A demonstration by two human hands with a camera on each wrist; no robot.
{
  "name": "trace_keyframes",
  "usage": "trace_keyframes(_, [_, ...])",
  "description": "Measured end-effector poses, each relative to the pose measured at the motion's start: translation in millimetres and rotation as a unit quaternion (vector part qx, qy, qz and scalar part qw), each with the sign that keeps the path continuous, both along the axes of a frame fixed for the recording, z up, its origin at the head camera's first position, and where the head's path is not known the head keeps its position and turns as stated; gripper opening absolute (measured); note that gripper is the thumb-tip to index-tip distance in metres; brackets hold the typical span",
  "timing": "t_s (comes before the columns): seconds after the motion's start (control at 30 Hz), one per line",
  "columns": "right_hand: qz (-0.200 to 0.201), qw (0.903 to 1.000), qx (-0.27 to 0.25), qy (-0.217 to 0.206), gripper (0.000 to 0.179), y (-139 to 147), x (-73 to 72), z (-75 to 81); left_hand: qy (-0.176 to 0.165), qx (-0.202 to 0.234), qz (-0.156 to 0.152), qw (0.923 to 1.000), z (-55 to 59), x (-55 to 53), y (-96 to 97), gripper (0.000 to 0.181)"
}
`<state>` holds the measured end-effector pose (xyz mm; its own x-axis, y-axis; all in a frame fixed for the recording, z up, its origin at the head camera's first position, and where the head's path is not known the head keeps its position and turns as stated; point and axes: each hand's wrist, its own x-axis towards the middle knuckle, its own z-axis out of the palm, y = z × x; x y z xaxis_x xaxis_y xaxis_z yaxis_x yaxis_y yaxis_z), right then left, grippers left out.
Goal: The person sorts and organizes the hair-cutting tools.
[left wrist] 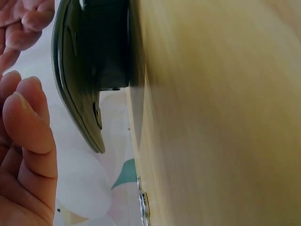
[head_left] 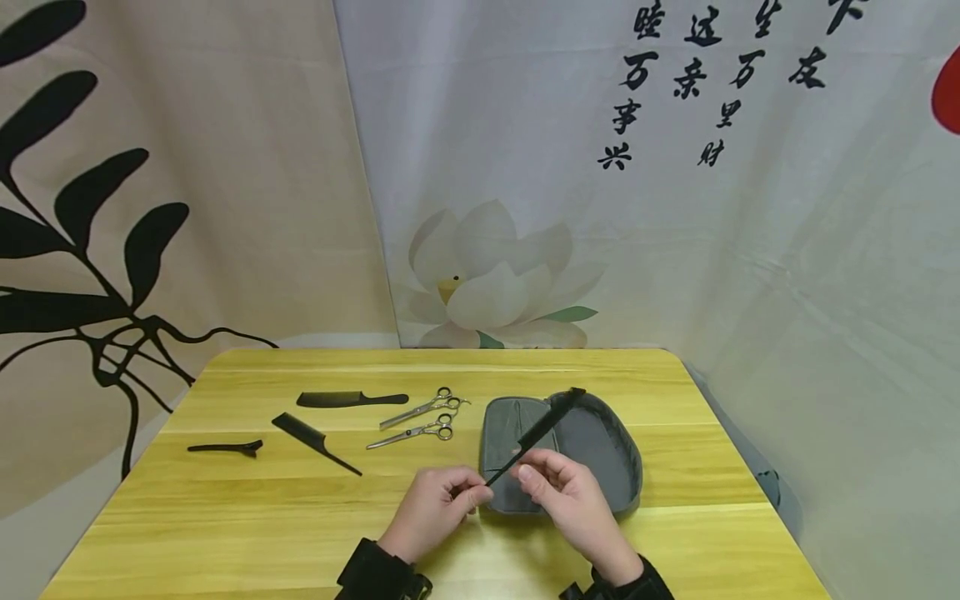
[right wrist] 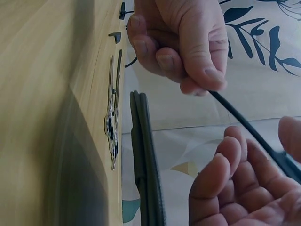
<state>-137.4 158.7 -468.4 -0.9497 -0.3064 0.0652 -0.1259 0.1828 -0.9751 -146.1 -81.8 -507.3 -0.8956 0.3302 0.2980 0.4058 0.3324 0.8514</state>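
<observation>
My left hand (head_left: 442,507) pinches the thin tail end of a black tail comb (head_left: 547,421) between thumb and fingertips. The comb slants up to the right above an open grey zip case (head_left: 603,458). My right hand (head_left: 566,496) is beside the comb's middle, its fingers loosely bent. In the right wrist view the comb's shaft (right wrist: 244,121) passes between that hand's thumb and fingers, which do not close on it. The left wrist view shows the dark case (left wrist: 77,80) past the left hand (left wrist: 28,155); the comb is out of sight there.
On the wooden table (head_left: 262,533) to the left lie a black hair clip (head_left: 225,448), another tail comb (head_left: 303,433), a handled comb (head_left: 330,400) and two pairs of metal hair scissors, the upper scissors (head_left: 420,410) and the lower scissors (head_left: 408,434). A printed curtain hangs behind.
</observation>
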Motion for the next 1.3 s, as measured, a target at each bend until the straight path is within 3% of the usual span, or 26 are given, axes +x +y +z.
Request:
trace_keyframes(0.37, [0.001,0.9988,0.016,0.047,0.033,-4.3,1.4,-5.5,0.02,0.012,-0.039,0.999,-5.2,1.5,6.2,0.015])
trace_keyframes(0.67, [-0.013,0.9981,0.002,0.06,0.03,-6.0,4.7,-6.7,-0.002,-0.006,-0.042,0.9991,-3.3,2.4,6.5,0.015])
trace_keyframes(1.03, [-0.032,0.9952,-0.007,0.092,0.031,-6.8,4.0,-7.9,-0.018,0.005,-0.031,0.9993,-5.0,1.7,5.0,0.014])
trace_keyframes(1.3, [-0.052,0.9944,-0.007,0.091,0.031,-7.5,2.8,-7.3,-0.051,0.01,-0.028,0.9982,-3.9,0.6,3.4,0.016])
